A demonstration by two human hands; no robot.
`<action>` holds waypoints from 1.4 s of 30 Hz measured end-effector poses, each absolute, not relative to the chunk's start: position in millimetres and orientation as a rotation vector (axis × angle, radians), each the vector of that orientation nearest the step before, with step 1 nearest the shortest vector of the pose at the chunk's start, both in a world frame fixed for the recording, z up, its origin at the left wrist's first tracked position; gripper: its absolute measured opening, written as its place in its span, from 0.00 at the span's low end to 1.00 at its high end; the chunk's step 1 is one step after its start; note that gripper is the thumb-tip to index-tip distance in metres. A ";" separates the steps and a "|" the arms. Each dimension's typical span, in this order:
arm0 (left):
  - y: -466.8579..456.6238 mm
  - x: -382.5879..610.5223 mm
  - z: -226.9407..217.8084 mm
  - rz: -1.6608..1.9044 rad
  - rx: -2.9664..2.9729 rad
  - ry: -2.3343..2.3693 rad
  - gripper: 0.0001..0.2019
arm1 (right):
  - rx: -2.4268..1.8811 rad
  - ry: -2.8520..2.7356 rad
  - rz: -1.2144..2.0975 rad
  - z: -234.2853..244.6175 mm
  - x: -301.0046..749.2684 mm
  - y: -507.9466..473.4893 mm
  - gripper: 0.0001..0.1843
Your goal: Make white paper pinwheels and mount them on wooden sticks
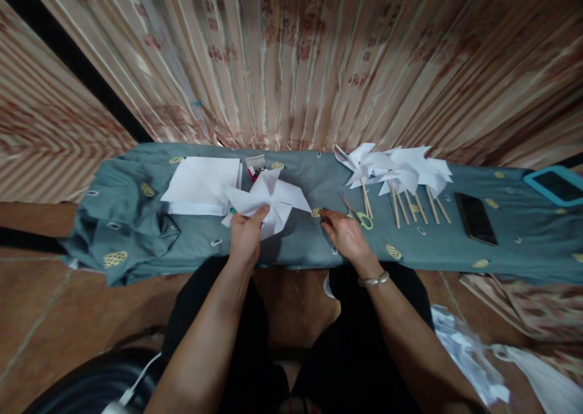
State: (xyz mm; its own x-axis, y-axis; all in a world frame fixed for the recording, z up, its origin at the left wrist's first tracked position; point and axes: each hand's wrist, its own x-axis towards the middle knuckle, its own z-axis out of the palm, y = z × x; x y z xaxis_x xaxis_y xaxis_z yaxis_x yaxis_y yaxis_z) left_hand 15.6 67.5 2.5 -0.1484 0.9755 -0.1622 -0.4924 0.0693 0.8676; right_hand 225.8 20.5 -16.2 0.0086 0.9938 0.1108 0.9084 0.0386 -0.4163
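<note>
A white paper pinwheel [276, 200] is pinched in my left hand [246, 235], the thumb pressing near its centre. No stick shows on it. My right hand [345, 235] rests low over the cloth to the right of the pinwheel, its fingers closed together; whatever they hold, if anything, is too small to make out. Just beyond that hand lie scissors [365, 220] with light green handles. Left of the pinwheel is a stack of white paper sheets [200, 180]. Behind it sits a small open box [255, 166] with dark bits inside.
Several finished pinwheels [401, 168] on wooden sticks lie in a heap at the back right. A dark phone [476, 218] and a blue-framed tablet [556, 185] lie farther right. The green cloth [291, 256] covers a narrow surface, with a curtain [282, 68] behind it.
</note>
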 end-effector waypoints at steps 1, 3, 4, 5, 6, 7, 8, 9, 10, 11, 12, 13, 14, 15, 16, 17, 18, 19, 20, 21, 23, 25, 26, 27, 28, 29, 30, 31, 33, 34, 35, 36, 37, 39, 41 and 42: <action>67.4 15.3 2.8 1.449 0.651 1.006 0.16 | -1.919 -1.952 0.350 -15.6 225.8 20.6 0.17; 67.3 14.4 3.2 1.457 0.646 1.004 0.16 | -1.896 -1.904 0.468 -14.7 228.6 20.2 0.17; 67.4 14.0 3.3 1.460 0.643 1.005 0.16 | -1.880 -1.865 0.533 -14.4 231.2 19.7 0.16; 67.6 13.6 3.2 1.460 0.640 1.010 0.16 | -1.867 -1.825 0.584 -14.4 234.2 19.2 0.16; 67.8 13.3 3.1 1.457 0.639 1.015 0.16 | -1.862 -1.789 0.607 -14.4 237.5 18.6 0.15; 68.0 13.1 3.0 1.454 0.639 1.021 0.17 | -1.865 -1.761 0.604 -14.7 240.6 18.2 0.14; 68.1 13.0 2.9 1.451 0.641 1.024 0.17 | -1.873 -1.745 0.579 -15.1 243.3 18.0 0.14; 68.1 13.1 2.8 1.451 0.644 1.025 0.17 | -1.884 -1.739 0.542 -15.5 245.5 18.1 0.14; 68.0 13.2 2.9 1.452 0.647 1.021 0.16 | -1.894 -1.741 0.506 -16.1 247.0 18.5 0.13; 67.8 13.4 3.0 1.454 0.651 1.016 0.16 | -1.901 -1.750 0.482 -16.6 248.0 19.0 0.13; 67.4 13.7 3.4 1.454 0.656 1.010 0.16 | -1.905 -1.760 0.475 -17.2 248.4 19.7 0.13; 66.9 14.0 3.8 1.452 0.660 1.007 0.16 | -1.908 -1.769 0.480 -17.7 248.4 20.4 0.13; 66.5 14.4 4.3 1.449 0.663 1.006 0.15 | -1.908 -1.775 0.488 -18.3 248.1 21.0 0.13; 66.1 14.7 4.9 1.447 0.663 1.008 0.15 | -1.904 -1.780 0.494 -18.8 247.6 21.6 0.13; 65.8 15.1 5.5 1.445 0.660 1.011 0.14 | -1.894 -1.785 0.494 -19.3 247.1 22.0 0.13; 65.6 15.5 6.0 1.444 0.653 1.014 0.14 | -1.883 -1.789 0.489 -19.7 246.5 22.3 0.13; 65.5 15.8 6.3 1.441 0.645 1.018 0.14 | -1.875 -1.794 0.480 -19.9 245.8 22.6 0.13; 65.6 16.1 6.4 1.438 0.637 1.024 0.14 | -1.871 -1.798 0.472 -20.0 245.1 22.9 0.12; 65.6 16.4 6.3 1.431 0.633 1.031 0.15 | -1.874 -1.800 0.463 -19.8 244.4 23.1 0.12; 65.6 16.6 6.0 1.424 0.632 1.039 0.15 | -1.882 -1.804 0.456 -19.4 243.6 23.4 0.11; 65.4 17.0 5.1 1.410 0.636 1.054 0.16 | -1.894 -1.826 0.437 -18.2 242.2 23.8 0.10; 64.8 17.4 4.1 1.397 0.637 1.051 0.15 | -1.897 -1.872 0.418 -16.9 241.1 23.9 0.09; 64.4 17.7 3.7 1.387 0.637 1.043 0.15 | -1.896 -1.901 0.405 -16.5 240.6 23.8 0.09; 64.0 18.0 3.4 1.386 0.632 1.038 0.15 | -1.893 -1.928 0.390 -16.2 240.1 23.7 0.09; 63.6 18.2 3.2 1.385 0.627 1.038 0.15 | -1.887 -1.955 0.372 -16.1 239.5 23.5 0.08; 63.2 18.5 3.3 1.385 0.624 1.038 0.15 | -1.880 -1.983 0.357 -16.2 238.7 23.1 0.08; 62.9 18.7 3.5 1.385 0.620 1.039 0.15 | -1.874 -2.009 0.343 -16.3 237.8 22.7 0.09; 62.5 18.8 3.8 1.381 0.617 1.038 0.15 | -1.872 -2.033 0.329 -16.5 236.6 22.2 0.09; 61.9 18.9 4.9 1.374 0.608 1.034 0.15 | -1.878 -2.068 0.296 -17.0 234.1 21.3 0.10; 61.7 18.8 5.6 1.371 0.599 1.036 0.15 | -1.884 -2.077 0.278 -17.3 232.9 20.9 0.11; 61.6 18.7 6.3 1.368 0.591 1.038 0.15 | -1.889 -2.080 0.265 -17.6 231.9 20.6 0.11; 61.5 18.6 7.0 1.367 0.586 1.039 0.15 | -1.890 -2.080 0.258 -17.8 231.2 20.3 0.11; 61.5 18.3 7.6 1.368 0.585 1.038 0.14 | -1.889 -2.078 0.258 -18.1 230.7 20.1 0.11; 61.2 17.7 8.7 1.376 0.584 1.027 0.14 | -1.882 -2.059 0.275 -18.6 230.4 19.1 0.10; 60.6 16.7 9.5 1.387 0.582 1.016 0.14 | -1.873 -2.032 0.304 -19.4 230.6 17.2 0.10; 60.2 16.1 9.7 1.389 0.579 1.014 0.14 | -1.871 -2.018 0.317 -19.9 230.7 15.9 0.10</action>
State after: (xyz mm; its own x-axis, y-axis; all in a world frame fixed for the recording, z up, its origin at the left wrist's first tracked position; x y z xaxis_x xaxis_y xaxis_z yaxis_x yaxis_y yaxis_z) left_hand 16.1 60.2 9.7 -0.1156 0.9641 -0.2390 -0.5212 0.1459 0.8408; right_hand 230.7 15.9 -19.9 -0.0507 0.9920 0.1154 0.9090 0.0937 -0.4062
